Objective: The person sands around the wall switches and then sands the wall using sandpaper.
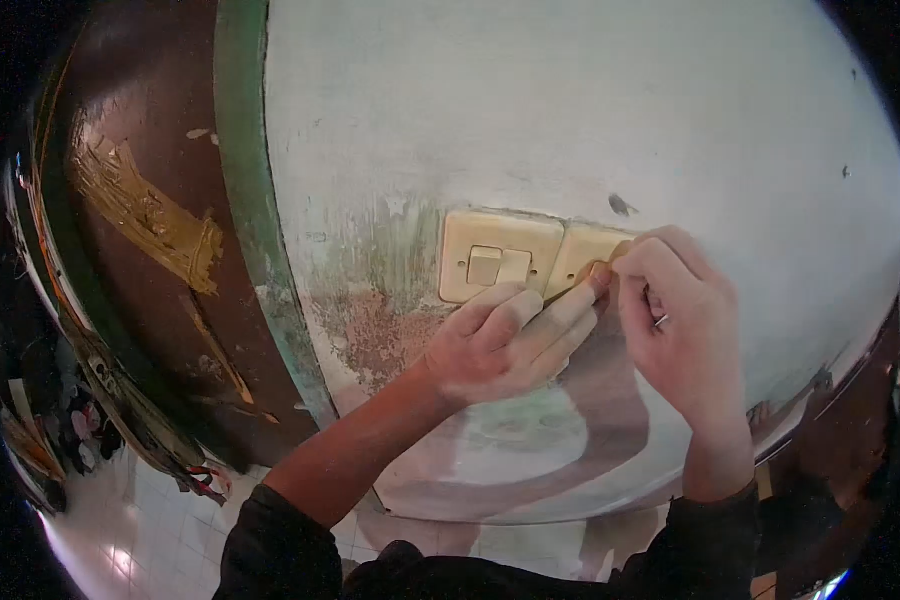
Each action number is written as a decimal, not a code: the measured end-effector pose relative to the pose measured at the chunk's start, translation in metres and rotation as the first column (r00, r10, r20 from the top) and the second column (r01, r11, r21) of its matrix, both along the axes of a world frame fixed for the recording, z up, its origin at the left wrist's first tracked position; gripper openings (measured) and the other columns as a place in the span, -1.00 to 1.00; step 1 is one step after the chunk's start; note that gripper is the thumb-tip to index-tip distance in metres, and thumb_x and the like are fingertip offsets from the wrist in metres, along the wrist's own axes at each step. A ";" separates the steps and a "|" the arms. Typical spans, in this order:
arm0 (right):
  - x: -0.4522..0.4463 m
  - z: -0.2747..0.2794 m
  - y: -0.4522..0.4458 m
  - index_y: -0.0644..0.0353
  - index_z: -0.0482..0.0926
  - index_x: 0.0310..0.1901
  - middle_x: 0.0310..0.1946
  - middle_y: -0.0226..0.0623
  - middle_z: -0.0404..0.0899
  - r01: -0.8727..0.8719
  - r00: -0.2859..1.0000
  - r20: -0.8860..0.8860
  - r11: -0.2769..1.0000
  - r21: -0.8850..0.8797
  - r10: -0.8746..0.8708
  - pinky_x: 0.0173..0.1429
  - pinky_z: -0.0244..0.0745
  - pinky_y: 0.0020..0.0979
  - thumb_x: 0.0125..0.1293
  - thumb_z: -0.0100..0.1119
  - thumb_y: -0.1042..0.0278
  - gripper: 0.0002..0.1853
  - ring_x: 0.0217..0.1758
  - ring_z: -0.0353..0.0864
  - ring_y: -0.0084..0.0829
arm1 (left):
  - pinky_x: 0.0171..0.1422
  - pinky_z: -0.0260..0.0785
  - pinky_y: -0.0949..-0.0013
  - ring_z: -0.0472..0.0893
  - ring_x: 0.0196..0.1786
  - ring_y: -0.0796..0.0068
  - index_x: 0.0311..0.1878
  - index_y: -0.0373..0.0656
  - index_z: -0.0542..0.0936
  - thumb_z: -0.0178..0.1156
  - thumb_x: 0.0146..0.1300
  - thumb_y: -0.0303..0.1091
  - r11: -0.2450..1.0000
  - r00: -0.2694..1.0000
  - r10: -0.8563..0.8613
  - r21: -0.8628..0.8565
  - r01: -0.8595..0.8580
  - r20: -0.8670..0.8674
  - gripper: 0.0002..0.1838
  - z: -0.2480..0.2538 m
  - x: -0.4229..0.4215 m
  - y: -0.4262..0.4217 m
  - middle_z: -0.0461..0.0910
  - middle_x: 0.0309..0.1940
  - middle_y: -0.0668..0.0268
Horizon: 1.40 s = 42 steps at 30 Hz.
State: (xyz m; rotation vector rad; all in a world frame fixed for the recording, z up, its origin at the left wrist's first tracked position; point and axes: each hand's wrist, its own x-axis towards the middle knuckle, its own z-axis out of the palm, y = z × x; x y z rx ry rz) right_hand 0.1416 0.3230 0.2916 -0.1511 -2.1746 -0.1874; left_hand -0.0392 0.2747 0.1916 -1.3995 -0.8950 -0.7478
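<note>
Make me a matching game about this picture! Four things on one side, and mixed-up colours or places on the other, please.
Things:
1. Left hand
2. Right hand
3. Switch plate
4. Left sleeve

Colours or places:
A. Cream
B. Farthest right of these four
C. Very dark, nearly black
D. In front of part of the plate's lower edge

Right pairs: 1-D, 2-B, 3-A, 4-C

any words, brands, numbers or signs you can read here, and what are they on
None can be read.
White wall: a faint, small mark, too blurred to read.
Light switch plate: no lettering visible.
Second wall plate: none visible, partly covered by the hands.
</note>
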 end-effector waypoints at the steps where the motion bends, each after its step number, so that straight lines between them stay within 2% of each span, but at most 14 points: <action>1: 0.000 0.000 0.000 0.25 0.46 -0.33 -0.34 -0.12 0.49 -0.001 1.000 -0.009 1.000 0.004 0.001 -0.21 0.48 -0.13 0.11 0.17 0.69 -0.86 -0.26 0.56 -0.02 | -0.02 0.41 0.41 0.41 -0.04 0.43 -0.23 0.15 0.70 0.30 0.02 -0.18 1.000 1.000 -0.013 0.016 0.013 0.009 -0.80 0.001 0.001 0.001 0.65 0.18 0.54; 2: -0.002 0.001 -0.001 0.25 0.46 -0.33 -0.34 -0.12 0.49 0.003 1.000 -0.006 1.000 0.002 -0.003 -0.21 0.48 -0.13 0.11 0.17 0.69 -0.86 -0.26 0.56 -0.02 | -0.02 0.41 0.42 0.39 -0.04 0.43 -0.23 0.14 0.70 0.29 0.03 -0.19 0.999 0.999 -0.029 0.022 0.029 0.016 -0.81 -0.001 0.002 0.002 0.65 0.18 0.55; 4: -0.005 0.003 -0.004 0.27 0.51 -0.31 -0.38 -0.23 0.54 -0.017 1.000 0.011 0.999 0.049 0.016 -0.38 0.45 -0.39 0.16 0.21 0.74 -0.85 -0.43 0.56 -0.30 | -0.01 0.40 0.41 0.39 -0.04 0.42 -0.23 0.15 0.70 0.29 0.05 -0.19 0.999 0.999 -0.042 -0.022 0.042 0.030 -0.82 -0.005 0.002 0.000 0.64 0.19 0.56; 7: 0.006 0.005 0.004 0.27 0.51 -0.31 -0.37 -0.23 0.55 0.068 0.998 -0.015 0.996 0.064 -0.067 -0.38 0.45 -0.41 0.17 0.20 0.74 -0.85 -0.44 0.57 -0.32 | -0.01 0.39 0.42 0.38 -0.06 0.42 -0.24 0.16 0.69 0.29 0.05 -0.19 0.999 0.999 -0.043 -0.010 0.043 0.018 -0.82 -0.004 0.000 0.003 0.63 0.21 0.55; 8: 0.002 0.006 0.003 0.27 0.51 -0.31 -0.37 -0.23 0.55 0.064 0.998 -0.009 0.995 0.075 -0.063 -0.38 0.45 -0.41 0.17 0.20 0.74 -0.85 -0.44 0.57 -0.32 | -0.01 0.39 0.43 0.38 -0.07 0.42 -0.25 0.15 0.69 0.30 0.03 -0.19 0.999 0.999 -0.038 0.036 0.038 0.004 -0.82 -0.003 0.001 0.005 0.63 0.22 0.53; 10: -0.003 0.000 0.000 0.25 0.46 -0.32 -0.35 -0.13 0.49 -0.003 1.000 0.022 0.999 0.035 0.002 -0.20 0.49 -0.16 0.13 0.19 0.68 -0.86 -0.27 0.56 -0.03 | 0.00 0.39 0.42 0.38 -0.06 0.41 -0.25 0.14 0.69 0.30 0.02 -0.20 0.999 0.999 -0.047 -0.010 0.048 0.013 -0.81 -0.003 -0.001 0.002 0.63 0.22 0.52; 20: 0.001 0.004 -0.001 0.26 0.48 -0.30 -0.36 -0.13 0.49 -0.007 1.000 0.031 1.000 0.028 0.006 -0.22 0.48 -0.18 0.15 0.18 0.67 -0.87 -0.29 0.56 -0.02 | 0.03 0.40 0.38 0.39 -0.05 0.39 -0.15 0.08 0.72 0.29 0.01 -0.21 0.998 0.998 -0.055 0.019 0.054 0.025 -0.72 -0.004 0.002 0.002 0.58 0.25 0.52; 22: 0.004 0.010 -0.001 0.27 0.48 -0.29 -0.37 -0.13 0.48 0.040 0.996 -0.073 0.994 -0.103 -0.048 -0.25 0.47 -0.19 0.16 0.18 0.68 -0.88 -0.31 0.55 -0.03 | 0.03 0.41 0.37 0.40 -0.04 0.40 -0.13 0.07 0.73 0.29 0.01 -0.22 1.000 1.000 -0.016 0.005 0.016 0.013 -0.70 0.000 0.004 -0.002 0.58 0.24 0.52; 25: 0.001 0.011 0.004 0.27 0.48 -0.29 -0.36 -0.13 0.49 0.058 0.996 -0.074 0.997 0.041 -0.055 -0.26 0.47 -0.20 0.17 0.17 0.67 -0.88 -0.32 0.56 -0.05 | 0.02 0.42 0.35 0.41 -0.04 0.41 -0.10 0.05 0.74 0.29 0.00 -0.22 1.000 1.000 -0.009 -0.009 0.009 0.011 -0.67 -0.002 0.004 -0.001 0.59 0.22 0.52; 31: 0.002 0.006 0.000 0.26 0.48 -0.30 -0.36 -0.13 0.50 0.011 0.999 -0.038 0.999 -0.037 -0.012 -0.25 0.47 -0.20 0.18 0.17 0.67 -0.89 -0.31 0.56 -0.06 | 0.03 0.43 0.31 0.44 -0.04 0.41 -0.10 0.03 0.74 0.30 -0.02 -0.23 0.998 0.998 -0.054 -0.039 0.055 0.026 -0.66 0.000 0.004 -0.004 0.59 0.19 0.47; 35: -0.003 0.001 -0.001 0.27 0.47 -0.31 -0.36 -0.13 0.49 -0.046 0.999 0.000 0.998 0.051 0.046 -0.26 0.48 -0.21 0.17 0.17 0.67 -0.89 -0.31 0.56 -0.06 | 0.05 0.44 0.26 0.47 -0.03 0.37 -0.13 0.02 0.73 0.32 -0.01 -0.23 0.987 0.995 -0.103 -0.118 0.104 0.013 -0.69 0.003 0.001 -0.008 0.59 0.19 0.42; 37: 0.000 0.011 0.001 0.29 0.52 -0.31 -0.41 -0.25 0.53 0.058 0.987 -0.148 0.998 -0.005 -0.058 -0.40 0.42 -0.45 0.16 0.21 0.75 -0.86 -0.50 0.49 -0.41 | 0.12 0.40 0.29 0.48 0.01 0.39 -0.13 0.05 0.71 0.29 0.02 -0.21 0.990 0.997 -0.074 -0.122 0.073 -0.005 -0.71 0.001 -0.003 -0.008 0.57 0.21 0.41; 40: -0.004 -0.003 0.004 0.29 0.54 -0.29 -0.41 -0.26 0.54 -0.093 0.995 0.021 0.995 0.023 0.093 -0.40 0.41 -0.47 0.17 0.21 0.74 -0.86 -0.49 0.50 -0.45 | 0.22 0.35 0.27 0.47 0.11 0.39 -0.15 0.09 0.70 0.26 0.06 -0.17 0.991 0.998 -0.058 -0.120 0.056 -0.013 -0.74 -0.011 -0.004 -0.002 0.55 0.24 0.40; 42: -0.003 0.004 0.003 0.28 0.55 -0.29 -0.41 -0.26 0.55 -0.088 0.995 -0.049 0.995 -0.040 0.086 -0.40 0.42 -0.47 0.17 0.21 0.73 -0.87 -0.49 0.50 -0.45 | 0.26 0.35 0.24 0.45 0.17 0.38 -0.16 0.10 0.69 0.27 0.07 -0.16 0.992 0.998 -0.066 -0.106 0.064 -0.006 -0.76 -0.010 -0.004 -0.001 0.55 0.24 0.40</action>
